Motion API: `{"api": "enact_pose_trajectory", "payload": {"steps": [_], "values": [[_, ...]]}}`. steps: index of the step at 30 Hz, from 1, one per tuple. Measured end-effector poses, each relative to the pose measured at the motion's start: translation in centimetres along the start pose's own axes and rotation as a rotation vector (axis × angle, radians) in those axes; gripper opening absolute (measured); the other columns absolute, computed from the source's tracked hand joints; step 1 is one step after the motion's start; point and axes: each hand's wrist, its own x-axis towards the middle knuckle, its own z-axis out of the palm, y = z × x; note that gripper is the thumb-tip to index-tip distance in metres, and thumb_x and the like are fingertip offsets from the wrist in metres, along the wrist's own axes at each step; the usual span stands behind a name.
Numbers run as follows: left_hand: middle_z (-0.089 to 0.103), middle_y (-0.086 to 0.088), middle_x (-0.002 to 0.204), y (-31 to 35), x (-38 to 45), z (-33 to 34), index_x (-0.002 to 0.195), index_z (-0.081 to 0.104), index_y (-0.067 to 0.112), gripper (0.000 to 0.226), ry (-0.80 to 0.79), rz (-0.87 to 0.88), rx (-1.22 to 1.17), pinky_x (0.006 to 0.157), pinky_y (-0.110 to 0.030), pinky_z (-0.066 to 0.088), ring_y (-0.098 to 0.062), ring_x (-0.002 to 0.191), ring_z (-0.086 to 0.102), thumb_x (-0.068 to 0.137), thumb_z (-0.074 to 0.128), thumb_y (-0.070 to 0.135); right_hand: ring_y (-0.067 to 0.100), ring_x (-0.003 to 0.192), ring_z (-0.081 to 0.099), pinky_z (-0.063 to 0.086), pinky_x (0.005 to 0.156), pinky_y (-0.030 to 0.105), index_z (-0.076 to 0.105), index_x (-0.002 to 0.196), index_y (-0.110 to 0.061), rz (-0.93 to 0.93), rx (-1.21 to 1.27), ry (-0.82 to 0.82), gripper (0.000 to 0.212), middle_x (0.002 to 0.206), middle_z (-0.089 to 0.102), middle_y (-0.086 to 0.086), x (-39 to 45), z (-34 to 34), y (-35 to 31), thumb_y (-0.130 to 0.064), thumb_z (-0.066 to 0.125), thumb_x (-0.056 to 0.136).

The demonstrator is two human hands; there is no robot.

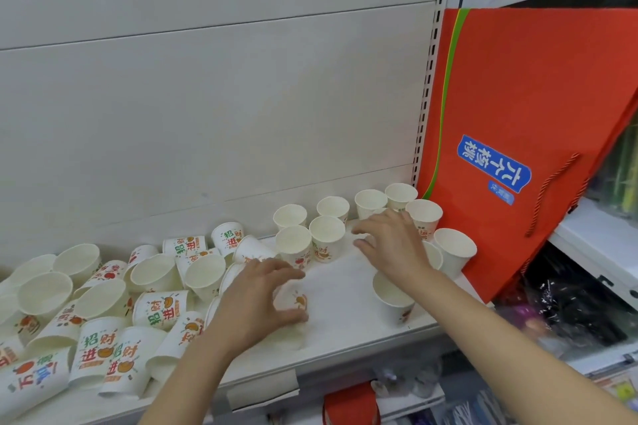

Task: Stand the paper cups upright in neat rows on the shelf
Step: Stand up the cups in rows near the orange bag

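Several white paper cups with red, green and orange print stand upright in rows at the back right of the white shelf. A jumbled heap of cups, many lying on their sides, covers the shelf's left half. My left hand grips one blurred cup near the shelf's middle. My right hand reaches over the right rows with fingers spread and bent; what it touches is hidden. One upright cup stands alone below my right wrist.
A large orange gift bag with a blue label leans against the shelf's right end, close to the rightmost cups. The white back panel rises behind. Packaged goods lie on lower shelves to the right.
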Motion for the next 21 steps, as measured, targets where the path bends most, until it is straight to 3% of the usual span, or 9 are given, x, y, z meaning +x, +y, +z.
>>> {"api": "enact_pose_trajectory", "payload": {"steps": [3, 6, 8, 10, 13, 15, 17, 19, 21], "values": [[0.043, 0.024, 0.131, -0.5, -1.7, 0.4, 0.13, 0.053, 0.045, 0.068, -0.067, 0.008, 0.096, 0.09, -0.021, 0.039, -0.005, 0.113, 0.04, 0.067, 0.073, 0.057, 0.026, 0.088, 0.06, 0.038, 0.078, 0.038, 0.074, 0.092, -0.022, -0.111, 0.024, -0.058, 0.015, 0.091, 0.072, -0.005, -1.5, 0.0, -0.6, -0.022, 0.075, 0.077], [0.052, 0.018, 0.127, 0.1, -1.7, 0.7, 0.125, 0.059, 0.04, 0.047, -0.001, -0.027, 0.168, 0.085, -0.023, 0.043, -0.009, 0.111, 0.049, 0.08, 0.07, 0.033, 0.022, 0.09, 0.059, 0.045, 0.078, 0.037, 0.073, 0.097, -0.022, -0.288, 0.088, -0.123, 0.02, 0.094, 0.071, -0.006, -3.0, 1.1, -2.3, -0.022, 0.075, 0.077], [0.062, 0.014, 0.112, 0.7, -1.4, 0.7, 0.114, 0.068, 0.036, 0.028, 0.078, -0.078, 0.128, 0.077, -0.025, 0.045, -0.01, 0.103, 0.057, 0.087, 0.063, 0.029, 0.018, 0.097, 0.055, 0.046, 0.081, 0.034, 0.068, 0.11, -0.023, -0.418, 0.165, -0.168, 0.038, 0.104, 0.068, -0.007, -4.2, 1.8, -3.4, -0.025, 0.077, 0.072], [0.067, 0.01, 0.096, 1.3, -0.7, 0.7, 0.1, 0.072, 0.033, 0.018, 0.132, -0.125, 0.074, 0.071, -0.029, 0.046, -0.013, 0.092, 0.06, 0.088, 0.059, 0.03, 0.015, 0.113, 0.046, 0.039, 0.092, 0.03, 0.053, 0.129, -0.022, -0.51, 0.207, -0.248, 0.067, 0.125, 0.058, -0.005, -5.1, 2.4, -4.2, -0.033, 0.078, 0.067], [0.066, 0.005, 0.071, 1.9, 0.6, 0.5, 0.079, 0.069, 0.028, 0.013, 0.113, -0.185, -0.039, 0.06, -0.029, 0.045, -0.017, 0.072, 0.06, 0.086, 0.058, 0.03, 0.014, 0.136, 0.029, 0.028, 0.109, 0.031, 0.025, 0.147, -0.024, -0.445, 0.25, -0.334, 0.1, 0.151, 0.031, -0.003, -5.7, 2.6, -5.2, -0.044, 0.078, 0.066], [0.053, 0.007, 0.055, 2.5, 1.3, 0.3, 0.06, 0.055, 0.026, 0.027, 0.066, -0.192, -0.081, 0.051, -0.026, 0.034, -0.018, 0.062, 0.052, 0.086, 0.059, 0.027, 0.011, 0.139, 0.024, 0.025, 0.112, 0.029, 0.017, 0.15, -0.027, -0.375, 0.293, -0.307, 0.101, 0.155, 0.022, -0.005, -6.0, 2.7, -5.8, -0.046, 0.076, 0.069], [0.047, 0.007, 0.05, 2.5, 2.0, -0.4, 0.055, 0.051, 0.025, 0.032, -0.028, -0.207, -0.161, 0.049, -0.024, 0.029, -0.015, 0.057, 0.046, 0.085, 0.063, 0.026, 0.013, 0.134, 0.034, 0.037, 0.106, 0.032, 0.029, 0.145, -0.026, -0.342, 0.316, -0.195, 0.09, 0.15, 0.033, -0.004, -6.2, 3.1, -6.1, -0.042, 0.077, 0.071], [0.054, 0.006, 0.057, 1.6, 2.6, -1.9, 0.066, 0.067, 0.023, 0.017, -0.177, -0.229, -0.325, 0.052, -0.021, 0.034, -0.01, 0.058, 0.048, 0.081, 0.071, 0.031, 0.015, 0.126, 0.044, 0.049, 0.094, 0.036, 0.044, 0.134, -0.021, -0.263, 0.337, -0.088, 0.075, 0.139, 0.044, -0.003, -6.2, 3.7, -6.1, -0.037, 0.078, 0.069], [0.069, 0.009, 0.071, -0.5, 3.5, -3.7, 0.081, 0.076, 0.023, 0.011, -0.128, -0.281, -0.461, 0.06, -0.019, 0.044, -0.007, 0.067, 0.06, 0.078, 0.075, 0.033, 0.014, 0.12, 0.046, 0.053, 0.084, 0.034, 0.047, 0.128, -0.018, -0.125, 0.342, -0.039, 0.069, 0.132, 0.046, -0.002, -6.1, 4.3, -6.2, -0.034, 0.08, 0.069]]}}
